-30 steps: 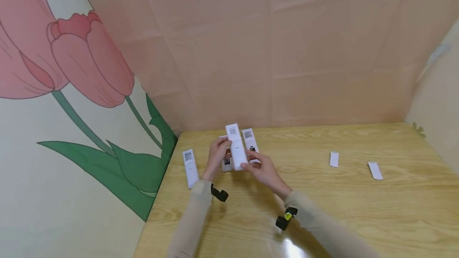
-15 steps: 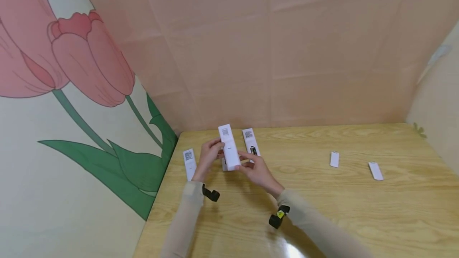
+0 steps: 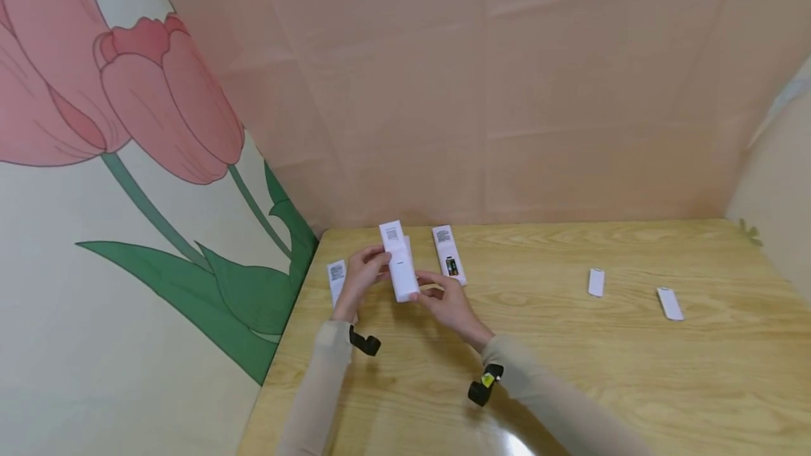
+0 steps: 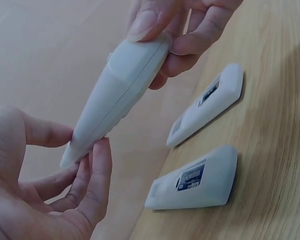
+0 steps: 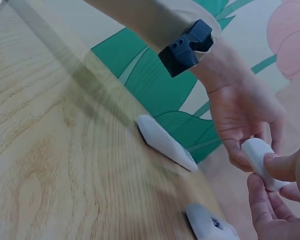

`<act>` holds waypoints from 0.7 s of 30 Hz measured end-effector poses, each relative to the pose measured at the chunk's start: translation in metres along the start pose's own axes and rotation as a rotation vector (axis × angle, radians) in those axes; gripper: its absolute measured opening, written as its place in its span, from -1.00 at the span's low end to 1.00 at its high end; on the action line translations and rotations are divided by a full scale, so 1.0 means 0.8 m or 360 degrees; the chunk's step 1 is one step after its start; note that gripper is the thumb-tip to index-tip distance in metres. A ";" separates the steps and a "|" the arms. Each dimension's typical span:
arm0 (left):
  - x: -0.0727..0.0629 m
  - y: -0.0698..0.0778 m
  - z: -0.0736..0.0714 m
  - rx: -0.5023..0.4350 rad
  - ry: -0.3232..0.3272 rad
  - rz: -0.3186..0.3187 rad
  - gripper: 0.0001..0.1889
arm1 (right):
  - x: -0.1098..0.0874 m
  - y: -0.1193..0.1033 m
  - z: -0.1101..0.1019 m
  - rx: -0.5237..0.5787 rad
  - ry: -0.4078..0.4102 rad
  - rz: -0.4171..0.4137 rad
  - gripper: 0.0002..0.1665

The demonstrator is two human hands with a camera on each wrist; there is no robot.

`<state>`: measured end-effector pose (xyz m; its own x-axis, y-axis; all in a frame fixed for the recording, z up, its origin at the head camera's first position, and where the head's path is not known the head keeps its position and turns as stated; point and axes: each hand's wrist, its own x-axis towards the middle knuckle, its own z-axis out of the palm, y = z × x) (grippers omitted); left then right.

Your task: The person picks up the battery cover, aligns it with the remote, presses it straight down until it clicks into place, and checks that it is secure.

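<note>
Both hands hold one white remote control (image 3: 400, 262) up over the table, its back with a printed label turned up and its battery compartment covered. My left hand (image 3: 361, 276) pinches the narrower end between thumb and fingers, as the left wrist view shows. At the other, broader end, the thumb and fingers of my right hand (image 3: 450, 303) grip it. Below lie two more white remotes with uncovered battery bays holding batteries: one remote (image 3: 448, 253) to the right, another (image 4: 195, 182) mostly hidden in the head view behind the held one.
Another white remote (image 3: 336, 277) lies at the left, partly behind my left hand. Two small white battery covers (image 3: 596, 282) rest on the wooden table (image 3: 557, 371) at the right. A pink cloth backdrop (image 3: 570, 125) stands behind, and a tulip-printed panel (image 3: 165, 287) borders the left.
Both hands have shifted a little left with the held remote, uncovering more of the remote on the right and overlapping more of the left one. The view has turned slightly.
</note>
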<state>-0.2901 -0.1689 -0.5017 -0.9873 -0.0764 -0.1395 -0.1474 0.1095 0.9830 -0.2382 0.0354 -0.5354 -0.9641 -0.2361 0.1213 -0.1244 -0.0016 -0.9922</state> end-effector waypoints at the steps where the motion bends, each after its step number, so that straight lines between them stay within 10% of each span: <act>1: 0.000 -0.001 -0.002 -0.0002 -0.0002 -0.0004 -0.56 | 0.001 0.001 0.001 -0.0001 -0.0001 -0.0006 -0.39; 21: -0.001 -0.009 -0.029 0.0049 0.0003 -0.0036 -0.53 | 0.005 0.005 0.028 -0.0078 0.0004 -0.0031 -0.39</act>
<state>-0.2869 -0.1926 -0.5060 -0.9836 -0.0811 -0.1613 -0.1714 0.1381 0.9755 -0.2374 0.0128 -0.5391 -0.9620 -0.2340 0.1405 -0.1542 0.0413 -0.9872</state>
